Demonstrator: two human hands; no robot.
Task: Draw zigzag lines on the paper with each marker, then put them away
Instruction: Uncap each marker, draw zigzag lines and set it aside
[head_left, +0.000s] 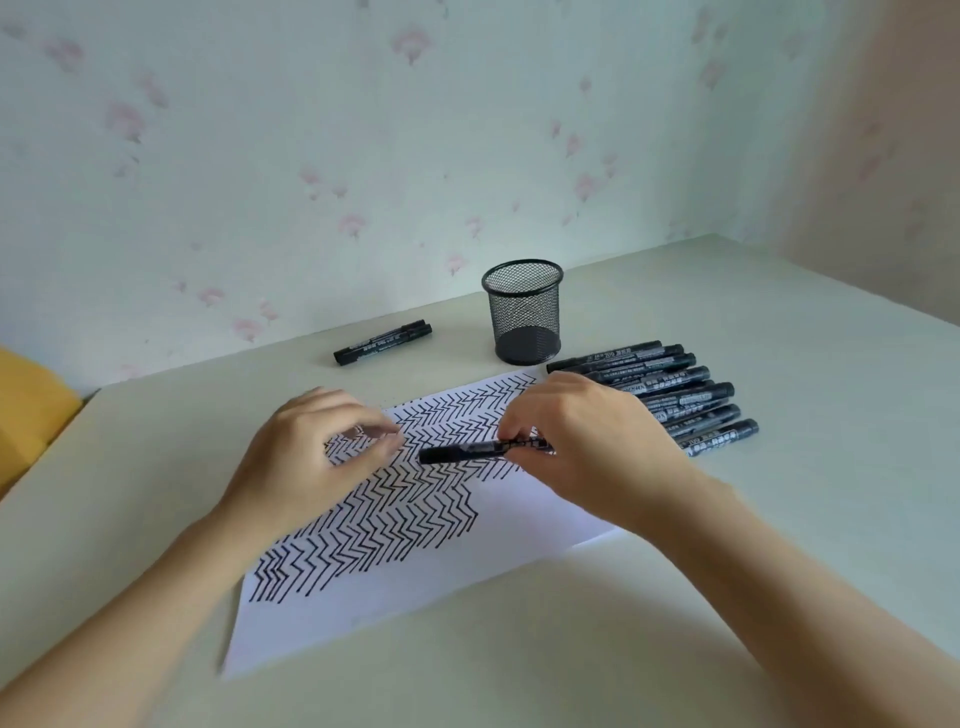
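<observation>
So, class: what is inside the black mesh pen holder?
Through the mesh pen holder only its dark base shows; no markers stand in it. The markers lie beside it on the table.

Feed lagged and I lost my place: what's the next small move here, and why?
Probably bring the left hand to the marker's cap end and pull the cap off. The right hand holds it level above the paper, its left end looks capped, and the left hand's fingers are curled and holding nothing close by.
</observation>
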